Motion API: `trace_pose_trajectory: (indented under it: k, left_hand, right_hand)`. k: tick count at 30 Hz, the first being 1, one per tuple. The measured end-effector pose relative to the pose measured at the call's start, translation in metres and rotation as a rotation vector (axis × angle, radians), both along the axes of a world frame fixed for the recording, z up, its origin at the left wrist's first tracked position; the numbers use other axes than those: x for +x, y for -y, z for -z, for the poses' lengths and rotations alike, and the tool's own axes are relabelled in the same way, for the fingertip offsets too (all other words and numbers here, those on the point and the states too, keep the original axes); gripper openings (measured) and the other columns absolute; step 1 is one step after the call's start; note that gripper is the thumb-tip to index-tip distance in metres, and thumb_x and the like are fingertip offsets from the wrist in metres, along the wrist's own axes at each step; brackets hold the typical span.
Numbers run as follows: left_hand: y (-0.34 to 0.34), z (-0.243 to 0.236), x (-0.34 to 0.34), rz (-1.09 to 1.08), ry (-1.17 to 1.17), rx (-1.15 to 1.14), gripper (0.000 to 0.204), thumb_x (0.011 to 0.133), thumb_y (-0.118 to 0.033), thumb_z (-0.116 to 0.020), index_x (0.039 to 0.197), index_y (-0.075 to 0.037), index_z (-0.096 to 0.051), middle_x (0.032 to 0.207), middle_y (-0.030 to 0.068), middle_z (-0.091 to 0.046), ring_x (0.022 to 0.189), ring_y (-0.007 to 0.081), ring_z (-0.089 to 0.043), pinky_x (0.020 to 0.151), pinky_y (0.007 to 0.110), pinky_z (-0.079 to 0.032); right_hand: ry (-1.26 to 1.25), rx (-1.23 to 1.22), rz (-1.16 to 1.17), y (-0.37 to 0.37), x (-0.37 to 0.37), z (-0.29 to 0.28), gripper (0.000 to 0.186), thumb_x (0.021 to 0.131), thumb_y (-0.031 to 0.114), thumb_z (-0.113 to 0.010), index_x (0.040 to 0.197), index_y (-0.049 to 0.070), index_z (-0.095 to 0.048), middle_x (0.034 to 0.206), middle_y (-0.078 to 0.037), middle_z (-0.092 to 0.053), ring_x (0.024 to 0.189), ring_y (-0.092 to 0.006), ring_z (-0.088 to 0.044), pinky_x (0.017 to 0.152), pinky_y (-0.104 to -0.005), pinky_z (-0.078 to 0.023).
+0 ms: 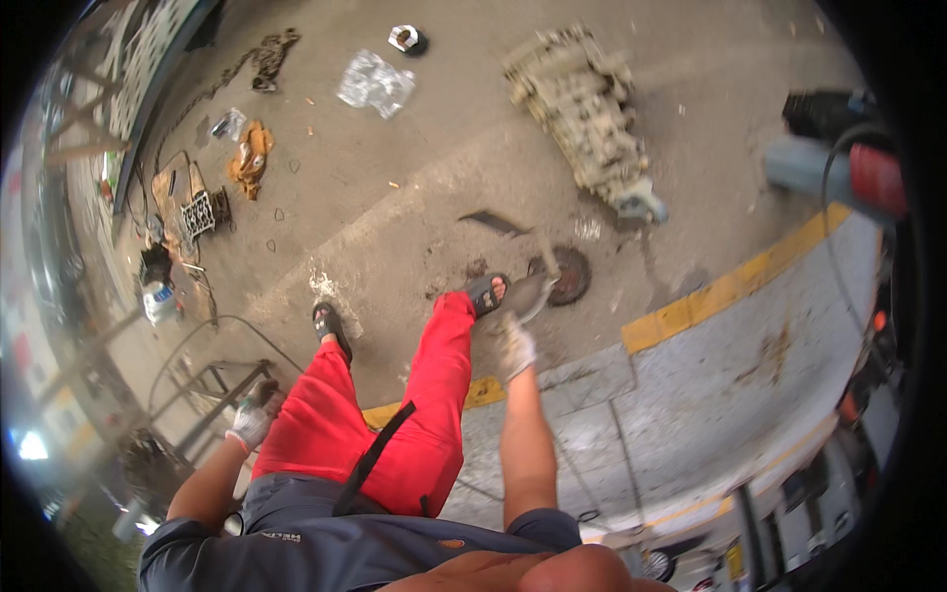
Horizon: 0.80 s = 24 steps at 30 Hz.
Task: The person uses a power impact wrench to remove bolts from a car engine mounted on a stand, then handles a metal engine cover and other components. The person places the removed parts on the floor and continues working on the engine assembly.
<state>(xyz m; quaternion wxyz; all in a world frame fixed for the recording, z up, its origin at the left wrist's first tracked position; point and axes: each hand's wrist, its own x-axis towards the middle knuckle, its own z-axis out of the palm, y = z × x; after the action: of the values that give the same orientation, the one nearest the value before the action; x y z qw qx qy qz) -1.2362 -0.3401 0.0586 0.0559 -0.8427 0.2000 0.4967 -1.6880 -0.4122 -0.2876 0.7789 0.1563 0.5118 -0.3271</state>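
Gloved hands apart, grips unclear: right hand (517,350) near a curved metal piece (529,294) and dark disc (576,279), left hand (254,422) by red trousers (321,414); gearbox-like casting (584,123) ahead.

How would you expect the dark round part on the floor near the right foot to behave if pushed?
Since it lies flat, the dark round part would probably slide rather than roll. Its circular outline suggests it might roll if stood on edge.

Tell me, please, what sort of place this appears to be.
Probably a vehicle repair workshop: a long, grimy, beige metal casting resembling a gearbox lies on the stained, grey-brown concrete floor, with a round, dark, dirty part nearby.
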Motion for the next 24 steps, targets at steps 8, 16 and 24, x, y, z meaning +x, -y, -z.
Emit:
trace_pose_trajectory:
  k: [8, 16, 24]
  left_hand:
    - [-0.016, -0.015, 0.114, -0.216, -0.167, -0.294, 0.064, 0.103, -0.041, -0.058, 0.150, 0.001, -0.042, 0.130, 0.0170, -0.064, 0.101, 0.0240, -0.067, 0.084, 0.035, -0.056]
    - [-0.039, -0.091, 0.282, -0.175, -0.151, -0.388, 0.054, 0.099, -0.035, -0.058, 0.140, 0.001, -0.055, 0.114, 0.0159, -0.073, 0.098, 0.0220, -0.071, 0.083, 0.035, -0.056]
    - [-0.094, -0.154, 0.336, -0.515, -0.433, -0.451, 0.037, 0.096, -0.034, -0.066, 0.116, -0.003, -0.066, 0.083, 0.0024, -0.066, 0.067, 0.0108, -0.057, 0.061, 0.028, -0.048]
  right_hand:
    - [0.025, -0.100, -0.573, -0.042, 0.212, -0.234, 0.021, 0.097, 0.013, -0.070, 0.114, 0.000, -0.066, 0.099, -0.009, -0.073, 0.084, -0.0224, -0.072, 0.075, -0.0368, -0.060]
    - [-0.163, -0.393, -0.872, 0.013, 0.369, -0.403, 0.014, 0.100, 0.015, -0.064, 0.107, 0.004, -0.063, 0.085, -0.007, -0.070, 0.074, -0.0193, -0.069, 0.069, -0.0345, -0.057]
    - [-0.135, -0.396, -0.926, 0.068, 0.467, -0.470, 0.026, 0.100, 0.015, -0.064, 0.121, 0.000, -0.058, 0.090, -0.011, -0.069, 0.076, -0.0239, -0.069, 0.064, -0.0371, -0.059]
